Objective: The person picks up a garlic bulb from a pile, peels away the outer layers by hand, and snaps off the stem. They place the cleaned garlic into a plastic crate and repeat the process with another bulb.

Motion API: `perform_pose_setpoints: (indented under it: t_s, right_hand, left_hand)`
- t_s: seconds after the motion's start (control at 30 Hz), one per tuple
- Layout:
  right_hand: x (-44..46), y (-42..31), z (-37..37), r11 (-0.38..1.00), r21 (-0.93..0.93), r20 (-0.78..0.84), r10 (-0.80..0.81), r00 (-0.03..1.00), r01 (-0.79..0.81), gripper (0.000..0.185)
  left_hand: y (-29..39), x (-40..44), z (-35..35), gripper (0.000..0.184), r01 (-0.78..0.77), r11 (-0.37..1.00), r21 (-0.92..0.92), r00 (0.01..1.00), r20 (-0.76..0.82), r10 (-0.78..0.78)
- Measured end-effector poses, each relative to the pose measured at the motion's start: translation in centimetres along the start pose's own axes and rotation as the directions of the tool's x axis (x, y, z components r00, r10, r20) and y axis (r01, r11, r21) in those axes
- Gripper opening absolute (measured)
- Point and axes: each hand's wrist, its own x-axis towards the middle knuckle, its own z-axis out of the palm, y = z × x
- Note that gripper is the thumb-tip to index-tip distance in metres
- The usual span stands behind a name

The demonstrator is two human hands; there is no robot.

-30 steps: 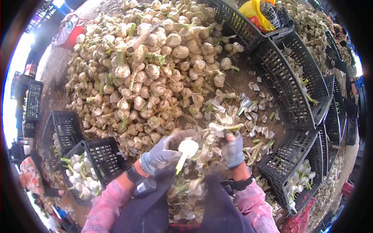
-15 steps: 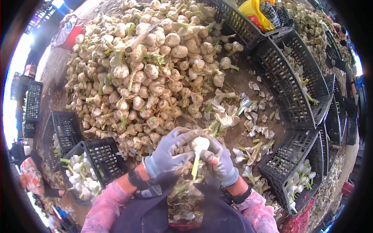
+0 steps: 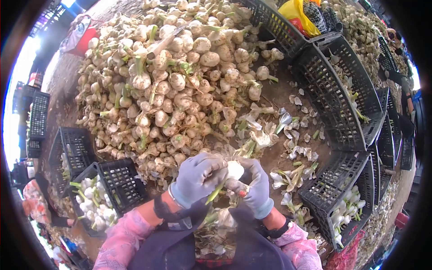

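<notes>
Between my two gloved hands is a white garlic bulb (image 3: pixel 235 170) with a short green stem pointing down to the left. My left hand (image 3: pixel 200 177) closes its fingers on the bulb's left side. From the right, my right hand (image 3: pixel 253 184) grips the same bulb, thumb across its lower part. Both gloves are grey-purple, and the right thumb has an orange-red patch. Just beyond my hands lies a large heap of soil-stained garlic bulbs (image 3: pixel 180 99). Loose peeled skins (image 3: pixel 220 222) lie below my hands, near my lap.
A black crate (image 3: pixel 119 184) of cleaned white bulbs stands at left, another crate (image 3: pixel 321 180) with bulbs at right. A taller black crate (image 3: pixel 326 94) stands at upper right, near a yellow bag (image 3: pixel 299 18). Skins litter the ground (image 3: pixel 274 92). People are at both edges.
The garlic bulb has turned, its stem swinging from nearly straight down toward the lower left. Both hands have shifted slightly, with the left fingers now closer around the bulb.
</notes>
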Motion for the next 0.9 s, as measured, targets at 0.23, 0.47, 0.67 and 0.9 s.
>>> perform_pose_setpoints:
  t_s: [0.23,0.47,0.67,0.9]
  right_hand:
    - [0.1,0.3,-0.8,0.959,0.244,0.141,0.110,0.984,-0.142,0.058]
    - [1.1,-0.3,-0.5,0.966,0.158,0.091,0.193,0.977,-0.206,0.064]
    - [0.2,0.1,-1.3,0.769,0.590,0.197,0.158,0.968,-0.246,0.062]
    - [-1.9,-3.5,-7.9,0.412,0.911,0.160,-0.272,0.949,-0.035,0.068]
  left_hand:
    - [-0.2,-1.0,0.6,0.006,0.589,0.519,-0.620,0.736,0.146,-0.661]
    - [-0.6,-1.6,0.7,0.007,0.602,0.505,-0.618,0.758,0.243,-0.605]
    - [-2.3,-1.2,-0.7,0.018,0.396,0.037,-0.918,0.736,0.293,-0.610]
    - [-2.6,-1.4,-3.4,0.015,0.426,0.275,-0.862,0.688,0.111,-0.717]
